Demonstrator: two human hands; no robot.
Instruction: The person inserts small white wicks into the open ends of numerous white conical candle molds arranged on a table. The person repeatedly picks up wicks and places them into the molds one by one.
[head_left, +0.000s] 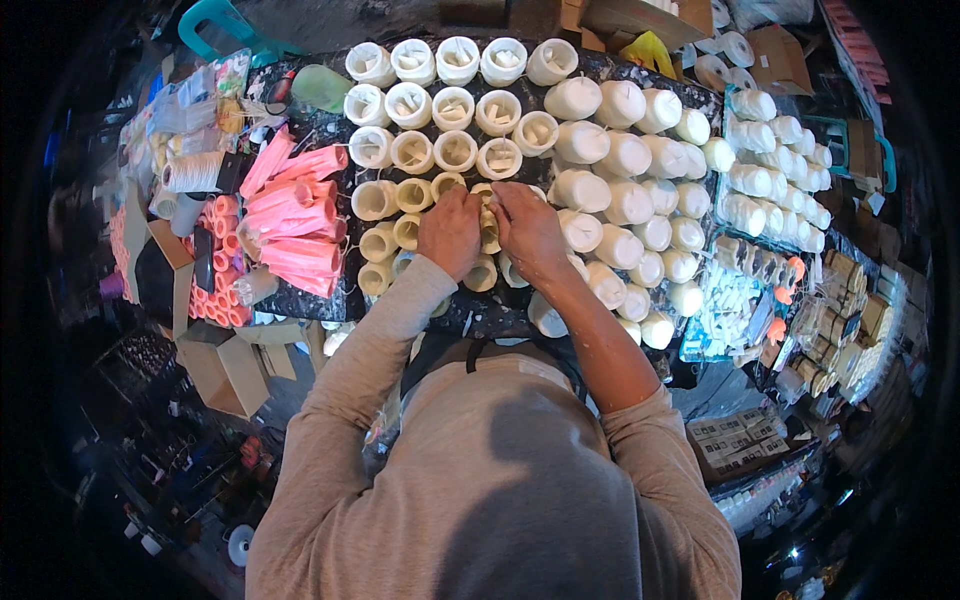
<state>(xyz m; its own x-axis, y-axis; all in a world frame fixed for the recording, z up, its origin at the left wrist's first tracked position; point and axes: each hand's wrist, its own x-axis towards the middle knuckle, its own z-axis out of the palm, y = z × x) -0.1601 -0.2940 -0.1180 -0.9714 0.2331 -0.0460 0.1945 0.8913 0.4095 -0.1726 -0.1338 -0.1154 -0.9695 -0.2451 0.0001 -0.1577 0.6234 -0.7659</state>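
Observation:
Both my hands meet over the middle of the table, above rows of cream-white, waxy-looking cups. My left hand [452,234] is closed, its fingers curled down at the rim of a cream cup [489,232]. Facing it, my right hand [530,236] is closed too, fingertips pinched at the same cup's top. Whatever the fingers hold is hidden or too small to name. Farther back, several open cups [454,106] contain short white pieces. Nearer me, open cups [377,242] show yellowish insides. To the right stand rows of filled white pieces [583,142], some with thin strings on top.
Bundles of long pink candles [295,225] lie left of the cups, beside a thread spool [195,172] and an open cardboard box [222,372]. At the right are a tray of wrapped white pieces [775,165] and orange-handled tools [787,280]. A turquoise chair [225,25] stands behind.

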